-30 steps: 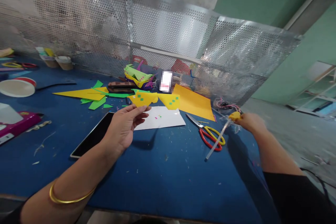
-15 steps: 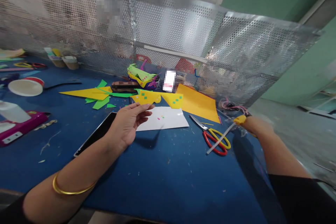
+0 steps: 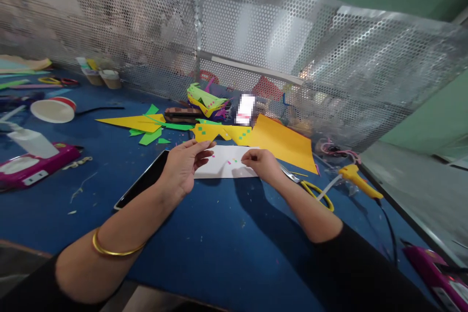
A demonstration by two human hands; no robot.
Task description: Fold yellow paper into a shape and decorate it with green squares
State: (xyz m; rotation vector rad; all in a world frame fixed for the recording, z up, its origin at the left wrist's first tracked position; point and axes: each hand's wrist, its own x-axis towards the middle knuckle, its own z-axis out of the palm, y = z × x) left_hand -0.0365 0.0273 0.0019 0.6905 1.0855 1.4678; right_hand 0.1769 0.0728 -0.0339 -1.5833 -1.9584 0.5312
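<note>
While both hands rest loosely open on the white sheet (image 3: pixel 226 165), scissors (image 3: pixel 310 187) and glue gun (image 3: pixel 356 180) lie rightward.

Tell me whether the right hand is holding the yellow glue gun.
No. The right hand rests on the white sheet, while the glue gun lies apart on the blue table.
</note>
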